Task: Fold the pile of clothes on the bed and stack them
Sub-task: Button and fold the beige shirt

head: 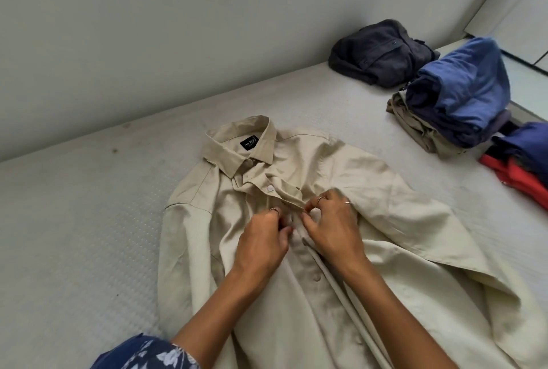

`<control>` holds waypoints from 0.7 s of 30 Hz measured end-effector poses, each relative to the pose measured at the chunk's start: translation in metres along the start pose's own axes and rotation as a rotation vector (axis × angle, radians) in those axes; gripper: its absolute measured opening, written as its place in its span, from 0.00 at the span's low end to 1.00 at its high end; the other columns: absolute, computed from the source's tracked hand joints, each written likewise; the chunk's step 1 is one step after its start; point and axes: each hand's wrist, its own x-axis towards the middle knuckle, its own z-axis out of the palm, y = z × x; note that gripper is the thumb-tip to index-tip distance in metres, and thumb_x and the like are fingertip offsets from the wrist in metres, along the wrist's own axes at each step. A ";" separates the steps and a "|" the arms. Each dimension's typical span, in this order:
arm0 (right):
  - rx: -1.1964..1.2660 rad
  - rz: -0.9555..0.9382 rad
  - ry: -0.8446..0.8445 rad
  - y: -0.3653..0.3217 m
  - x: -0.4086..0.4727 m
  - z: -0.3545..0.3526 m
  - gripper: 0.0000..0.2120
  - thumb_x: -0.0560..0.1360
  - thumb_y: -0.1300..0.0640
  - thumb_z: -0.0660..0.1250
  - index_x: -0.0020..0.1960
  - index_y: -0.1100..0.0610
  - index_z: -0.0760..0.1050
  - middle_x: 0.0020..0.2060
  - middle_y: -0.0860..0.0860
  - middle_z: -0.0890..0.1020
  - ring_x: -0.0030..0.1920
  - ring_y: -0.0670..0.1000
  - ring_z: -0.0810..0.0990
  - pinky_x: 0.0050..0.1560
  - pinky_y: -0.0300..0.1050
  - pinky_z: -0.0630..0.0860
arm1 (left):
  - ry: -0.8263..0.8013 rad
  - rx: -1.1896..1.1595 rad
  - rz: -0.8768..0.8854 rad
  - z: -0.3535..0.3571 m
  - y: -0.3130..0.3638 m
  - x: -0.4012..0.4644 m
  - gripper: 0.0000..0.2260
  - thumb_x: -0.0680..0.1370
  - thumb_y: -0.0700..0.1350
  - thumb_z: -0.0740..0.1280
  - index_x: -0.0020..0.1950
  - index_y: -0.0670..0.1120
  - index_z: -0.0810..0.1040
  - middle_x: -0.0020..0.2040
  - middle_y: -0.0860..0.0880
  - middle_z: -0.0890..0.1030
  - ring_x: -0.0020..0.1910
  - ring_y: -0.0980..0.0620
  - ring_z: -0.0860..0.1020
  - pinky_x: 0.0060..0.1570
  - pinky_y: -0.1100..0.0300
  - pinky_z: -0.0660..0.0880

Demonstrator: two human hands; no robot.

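We are buttoning one beige shirt (pixel 296 220) spread front-up mid-bed (pixel 89 220) — left hand (pixel 261 247) and right hand (pixel 332 229) both pinch its placket. Next, we judge, comes seating the button, then folding. At two o'clock: one folded stack (pixel 453 95), one dark bundle (pixel 379 51) — one blue-and-red heap (pixel 522 167) at three

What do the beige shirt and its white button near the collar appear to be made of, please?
The beige shirt looks like a light woven fabric, perhaps cotton or a blend: matte, with soft creases and a crisp collar. The white button seems to be smooth plastic, judging by its even, faintly glossy face, though that is uncertain.
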 end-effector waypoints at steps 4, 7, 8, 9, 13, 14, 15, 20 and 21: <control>-0.018 -0.079 0.052 -0.009 -0.015 -0.028 0.08 0.71 0.55 0.69 0.46 0.58 0.82 0.49 0.54 0.77 0.53 0.57 0.73 0.55 0.50 0.72 | 0.082 -0.195 -0.066 -0.019 0.010 -0.015 0.03 0.74 0.43 0.71 0.42 0.45 0.80 0.36 0.51 0.82 0.36 0.54 0.79 0.39 0.63 0.74; 0.043 -0.069 -0.070 -0.021 -0.026 -0.046 0.07 0.70 0.54 0.69 0.43 0.57 0.81 0.43 0.51 0.76 0.49 0.53 0.75 0.49 0.42 0.68 | 0.099 -0.341 -0.134 -0.029 0.019 -0.030 0.02 0.72 0.42 0.72 0.41 0.46 0.81 0.34 0.51 0.82 0.36 0.56 0.81 0.39 0.66 0.76; 0.080 -0.059 -0.097 -0.026 -0.031 -0.050 0.06 0.70 0.54 0.70 0.42 0.57 0.81 0.40 0.51 0.76 0.46 0.51 0.76 0.45 0.41 0.68 | 0.090 -0.417 -0.158 -0.030 0.021 -0.037 0.02 0.72 0.41 0.73 0.41 0.45 0.81 0.35 0.51 0.83 0.36 0.55 0.82 0.40 0.64 0.78; 0.122 -0.047 -0.105 -0.030 -0.037 -0.053 0.06 0.69 0.55 0.70 0.41 0.58 0.80 0.37 0.50 0.77 0.43 0.50 0.77 0.42 0.41 0.68 | 0.084 -0.492 -0.179 -0.031 0.024 -0.044 0.02 0.72 0.40 0.73 0.42 0.44 0.82 0.36 0.50 0.83 0.37 0.55 0.83 0.42 0.62 0.80; 0.256 0.013 -0.108 -0.043 -0.058 -0.056 0.05 0.69 0.58 0.69 0.36 0.57 0.76 0.30 0.47 0.75 0.34 0.47 0.74 0.34 0.38 0.68 | 0.130 -0.554 -0.185 -0.037 0.028 -0.066 0.03 0.71 0.41 0.74 0.44 0.46 0.84 0.37 0.53 0.84 0.37 0.61 0.82 0.41 0.69 0.77; 0.273 0.016 -0.107 -0.045 -0.064 -0.055 0.06 0.69 0.58 0.69 0.35 0.56 0.75 0.29 0.46 0.75 0.34 0.47 0.73 0.33 0.37 0.67 | 0.141 -0.541 -0.172 -0.040 0.028 -0.071 0.03 0.71 0.41 0.74 0.44 0.46 0.84 0.38 0.53 0.84 0.37 0.62 0.81 0.40 0.71 0.76; 0.287 0.019 -0.103 -0.046 -0.067 -0.055 0.06 0.69 0.59 0.69 0.35 0.56 0.74 0.30 0.47 0.75 0.34 0.47 0.74 0.33 0.36 0.66 | 0.149 -0.541 -0.161 -0.042 0.029 -0.073 0.03 0.72 0.41 0.74 0.45 0.46 0.85 0.38 0.53 0.84 0.38 0.62 0.81 0.40 0.71 0.76; 0.317 0.036 -0.048 -0.049 -0.080 -0.052 0.04 0.69 0.58 0.70 0.38 0.57 0.76 0.32 0.47 0.78 0.36 0.48 0.76 0.39 0.44 0.73 | 0.156 -0.579 -0.152 -0.044 0.030 -0.086 0.05 0.74 0.40 0.71 0.48 0.47 0.85 0.41 0.55 0.84 0.42 0.64 0.81 0.47 0.69 0.77; 0.317 0.034 -0.036 -0.049 -0.082 -0.051 0.04 0.69 0.59 0.70 0.38 0.57 0.76 0.32 0.47 0.77 0.36 0.48 0.76 0.40 0.45 0.74 | 0.155 -0.600 -0.154 -0.043 0.031 -0.087 0.05 0.74 0.40 0.71 0.48 0.47 0.84 0.41 0.55 0.84 0.42 0.63 0.81 0.48 0.67 0.78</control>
